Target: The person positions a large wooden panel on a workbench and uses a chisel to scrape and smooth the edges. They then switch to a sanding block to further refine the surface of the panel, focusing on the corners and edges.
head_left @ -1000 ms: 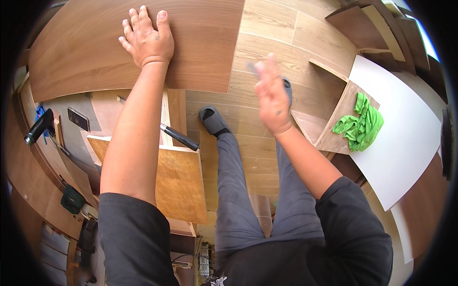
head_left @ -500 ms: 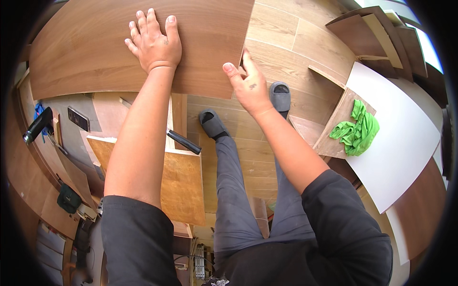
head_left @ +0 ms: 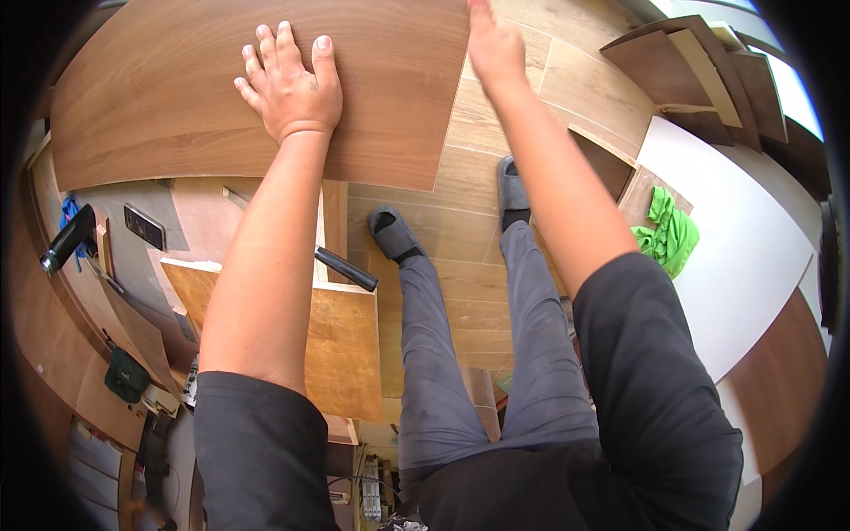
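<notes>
A large brown wood-grain board (head_left: pixel 204 115) stretches across the top left, its near edge overhanging the workbench. Flat on its surface rests my left hand (head_left: pixel 301 93), palm down with the fingers spread. My right hand (head_left: pixel 498 49) is farther away, beside the board's right edge. Its fingers are blurred and run into the top of the picture, so their grip does not show. Below my left forearm, a dark-handled tool (head_left: pixel 346 269) lies on an orange-brown wooden panel (head_left: pixel 341 345); its other end is hidden by the arm.
On the bench at left are a phone (head_left: pixel 144 227) and a black cylindrical object (head_left: pixel 67 239). A green cloth (head_left: pixel 670 234) lies beside a white panel (head_left: pixel 735 248) at right. Brown boards (head_left: pixel 686 80) lean at the far right. My slippered feet stand on the wood-look floor (head_left: pixel 460 310).
My right hand has moved away from me, up along the board's right edge from near its corner. My left hand stays spread on the board. The view has shifted slightly.
</notes>
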### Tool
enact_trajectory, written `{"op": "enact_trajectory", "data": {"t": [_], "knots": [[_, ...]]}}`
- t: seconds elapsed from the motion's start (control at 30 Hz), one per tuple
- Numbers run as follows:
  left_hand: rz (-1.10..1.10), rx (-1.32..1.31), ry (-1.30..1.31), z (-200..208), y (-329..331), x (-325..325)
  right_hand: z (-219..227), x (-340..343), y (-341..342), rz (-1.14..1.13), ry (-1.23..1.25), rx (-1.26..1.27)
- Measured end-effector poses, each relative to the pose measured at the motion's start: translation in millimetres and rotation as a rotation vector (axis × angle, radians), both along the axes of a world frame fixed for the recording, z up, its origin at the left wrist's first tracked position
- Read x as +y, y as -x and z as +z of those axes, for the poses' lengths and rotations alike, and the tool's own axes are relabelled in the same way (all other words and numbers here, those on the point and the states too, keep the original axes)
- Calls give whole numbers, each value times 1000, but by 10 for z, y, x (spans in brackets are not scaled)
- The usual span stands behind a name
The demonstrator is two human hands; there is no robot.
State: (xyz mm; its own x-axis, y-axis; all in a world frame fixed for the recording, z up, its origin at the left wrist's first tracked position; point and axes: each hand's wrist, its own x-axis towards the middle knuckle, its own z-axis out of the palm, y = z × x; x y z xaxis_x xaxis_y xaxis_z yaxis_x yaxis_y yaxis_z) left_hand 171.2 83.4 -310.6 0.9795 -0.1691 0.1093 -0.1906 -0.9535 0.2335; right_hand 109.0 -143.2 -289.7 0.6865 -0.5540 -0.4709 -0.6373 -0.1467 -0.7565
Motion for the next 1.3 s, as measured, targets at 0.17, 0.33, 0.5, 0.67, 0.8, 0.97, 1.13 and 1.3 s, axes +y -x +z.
{"op": "enact_trajectory", "data": {"t": [0.17,0.33,0.5,0.67,0.8,0.97,1.13,1.3], "knots": [[3,12,-14,7,25,46,-305,788,1404,135,-37,-17],[-4,-9,0,1,15,13,-164,939,2367,423,-122,127],[-11,-35,1,-14,4,14,-539,504,2398,-9,-258,-60],[-6,-32,6,-27,19,21,-262,116,1884,-277,-673,-27],[-8,-29,-2,2,17,10,-147,135,1568,-411,-685,-250],[-13,-25,12,13,19,-2,-103,257,1202,-446,-511,-262],[-10,-26,-2,13,22,7,47,370,1076,-237,-169,-313],[-9,-22,-12,17,22,-7,-63,623,1272,79,69,-536]]}}
